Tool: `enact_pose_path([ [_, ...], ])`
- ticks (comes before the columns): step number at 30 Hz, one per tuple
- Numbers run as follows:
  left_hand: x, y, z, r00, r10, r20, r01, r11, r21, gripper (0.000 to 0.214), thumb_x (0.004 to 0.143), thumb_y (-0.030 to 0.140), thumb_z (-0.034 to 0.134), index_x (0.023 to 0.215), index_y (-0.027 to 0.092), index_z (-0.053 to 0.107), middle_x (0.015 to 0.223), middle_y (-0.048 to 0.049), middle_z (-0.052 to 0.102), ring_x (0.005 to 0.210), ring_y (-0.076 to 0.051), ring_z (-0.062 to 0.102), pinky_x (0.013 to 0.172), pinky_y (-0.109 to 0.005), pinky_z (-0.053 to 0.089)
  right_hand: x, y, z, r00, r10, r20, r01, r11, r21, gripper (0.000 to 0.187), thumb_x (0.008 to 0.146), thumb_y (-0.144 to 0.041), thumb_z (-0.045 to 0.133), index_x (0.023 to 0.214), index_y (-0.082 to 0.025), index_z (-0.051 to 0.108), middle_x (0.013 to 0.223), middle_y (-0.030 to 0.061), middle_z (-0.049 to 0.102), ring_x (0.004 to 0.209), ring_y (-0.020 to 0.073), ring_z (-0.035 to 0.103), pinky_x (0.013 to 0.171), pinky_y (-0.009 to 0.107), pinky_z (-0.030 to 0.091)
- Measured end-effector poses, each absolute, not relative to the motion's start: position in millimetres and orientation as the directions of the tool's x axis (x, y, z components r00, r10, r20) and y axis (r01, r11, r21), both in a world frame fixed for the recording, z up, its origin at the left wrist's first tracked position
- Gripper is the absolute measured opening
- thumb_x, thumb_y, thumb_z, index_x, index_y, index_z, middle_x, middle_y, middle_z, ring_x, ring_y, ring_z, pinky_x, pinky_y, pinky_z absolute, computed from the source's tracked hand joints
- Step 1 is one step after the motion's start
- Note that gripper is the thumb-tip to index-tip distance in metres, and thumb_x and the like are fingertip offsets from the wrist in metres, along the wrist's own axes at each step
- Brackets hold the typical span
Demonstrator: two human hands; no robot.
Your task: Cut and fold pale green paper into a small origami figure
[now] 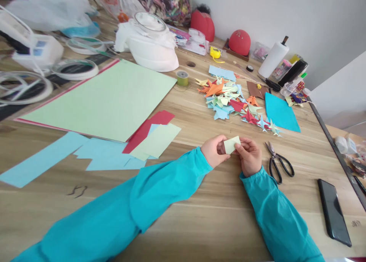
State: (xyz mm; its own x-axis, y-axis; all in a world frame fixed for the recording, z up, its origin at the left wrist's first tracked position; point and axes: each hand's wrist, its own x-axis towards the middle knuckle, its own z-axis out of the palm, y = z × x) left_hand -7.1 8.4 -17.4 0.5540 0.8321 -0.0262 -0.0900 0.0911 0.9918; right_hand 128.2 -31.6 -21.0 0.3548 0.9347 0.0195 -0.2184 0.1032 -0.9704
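My left hand (214,150) and my right hand (250,155) meet over the wooden table (200,216), both pinching a small pale green folded paper (231,144) between their fingertips. Both arms wear teal sleeves. Just beyond the hands lies a pile of folded paper shapes (231,100) in orange, red, blue and pale green. Black scissors (278,163) lie flat to the right of my right hand.
A large pale green sheet (108,98) lies at the left, with light blue strips (42,161), a red piece (148,126) and a teal sheet (280,111) nearby. A black phone (334,212) lies at the right. Tape rolls, a white appliance (148,44) and clutter fill the back.
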Motion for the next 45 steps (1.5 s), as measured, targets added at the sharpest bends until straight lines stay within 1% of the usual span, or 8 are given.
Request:
enact_pose_path([
  [8, -8, 10, -17, 0.604, 0.796, -0.038, -0.081, 0.109, 0.991, 0.034, 0.051, 0.006, 0.066, 0.078, 0.015, 0.046, 0.066, 0.0003, 0.061, 0.057, -0.012, 0.058, 0.052, -0.023, 0.044, 129, -31, -20, 0.387, 0.922, 0.015, -0.234, 0.114, -0.965, 0.025, 0.061, -0.02, 0.072, 0.083, -0.016, 0.061, 0.067, -0.0005, 0.069, 0.052, 0.0102, 0.061, 0.048, 0.021, 0.048],
  [12, -8, 9, -19, 0.602, 0.798, -0.03, -0.031, 0.061, 0.998, 0.035, 0.051, 0.015, 0.07, 0.081, 0.013, 0.051, 0.067, -0.0016, 0.062, 0.058, -0.013, 0.059, 0.052, -0.024, 0.045, 129, -31, -20, 0.393, 0.919, 0.011, -0.229, 0.109, -0.967, 0.025, 0.061, -0.021, 0.073, 0.083, -0.017, 0.061, 0.065, -0.0013, 0.068, 0.051, 0.01, 0.06, 0.048, 0.021, 0.048],
  [16, -7, 7, -15, 0.582, 0.812, -0.048, -0.019, 0.073, 0.997, 0.032, 0.06, 0.027, 0.067, 0.085, 0.01, 0.055, 0.062, -0.0013, 0.06, 0.052, -0.011, 0.056, 0.048, -0.023, 0.045, 127, -32, -19, 0.374, 0.927, 0.015, -0.213, 0.102, -0.972, 0.025, 0.061, -0.021, 0.072, 0.083, -0.017, 0.061, 0.064, -0.0014, 0.068, 0.051, 0.0104, 0.06, 0.048, 0.022, 0.049],
  [21, -8, 6, -8, 0.619, 0.776, -0.119, 0.027, 0.13, 0.991, 0.027, 0.069, 0.037, 0.059, 0.071, 0.01, 0.058, 0.054, -0.001, 0.058, 0.042, -0.008, 0.052, 0.041, -0.019, 0.043, 125, -33, -16, 0.335, 0.941, 0.042, -0.156, 0.099, -0.983, 0.025, 0.06, -0.021, 0.073, 0.081, -0.018, 0.061, 0.065, -0.0006, 0.069, 0.056, 0.0125, 0.062, 0.052, 0.024, 0.05],
  [27, -9, 7, -10, 0.616, 0.777, -0.132, 0.039, 0.137, 0.99, 0.022, 0.071, 0.032, 0.058, 0.069, 0.011, 0.059, 0.055, -0.0021, 0.06, 0.042, -0.009, 0.053, 0.042, -0.02, 0.044, 126, -34, -17, 0.304, 0.952, 0.031, -0.169, 0.086, -0.982, 0.023, 0.059, -0.019, 0.073, 0.079, -0.018, 0.062, 0.064, -0.0009, 0.069, 0.053, 0.0112, 0.061, 0.049, 0.022, 0.049],
  [33, -9, 6, -7, 0.589, 0.798, -0.127, 0.016, 0.146, 0.989, 0.021, 0.068, 0.031, 0.062, 0.067, 0.011, 0.059, 0.053, -0.0019, 0.06, 0.041, -0.008, 0.053, 0.041, -0.019, 0.043, 128, -34, -18, 0.271, 0.963, 0.008, -0.18, 0.059, -0.982, 0.03, 0.058, -0.022, 0.074, 0.085, -0.018, 0.062, 0.071, 0.0005, 0.069, 0.061, 0.0138, 0.063, 0.057, 0.027, 0.052],
  [39, -10, 7, -4, 0.58, 0.801, -0.148, -0.017, 0.194, 0.981, 0.021, 0.068, 0.031, 0.062, 0.068, 0.009, 0.059, 0.054, -0.0027, 0.061, 0.041, -0.009, 0.054, 0.039, -0.019, 0.042, 127, -34, -15, 0.232, 0.972, 0.04, -0.107, 0.067, -0.992, 0.015, 0.06, -0.026, 0.072, 0.07, -0.019, 0.064, 0.064, -0.0015, 0.065, 0.055, 0.0116, 0.058, 0.054, 0.026, 0.049],
  [45, -11, 7, -5, 0.604, 0.786, -0.13, -0.004, 0.165, 0.986, 0.016, 0.07, 0.025, 0.059, 0.064, 0.01, 0.058, 0.052, -0.0018, 0.06, 0.04, -0.008, 0.053, 0.039, -0.018, 0.042, 129, -33, -16, 0.2, 0.976, 0.082, -0.072, 0.098, -0.993, 0.012, 0.064, -0.027, 0.07, 0.062, -0.019, 0.062, 0.054, -0.0033, 0.059, 0.051, 0.0102, 0.053, 0.051, 0.025, 0.044],
])
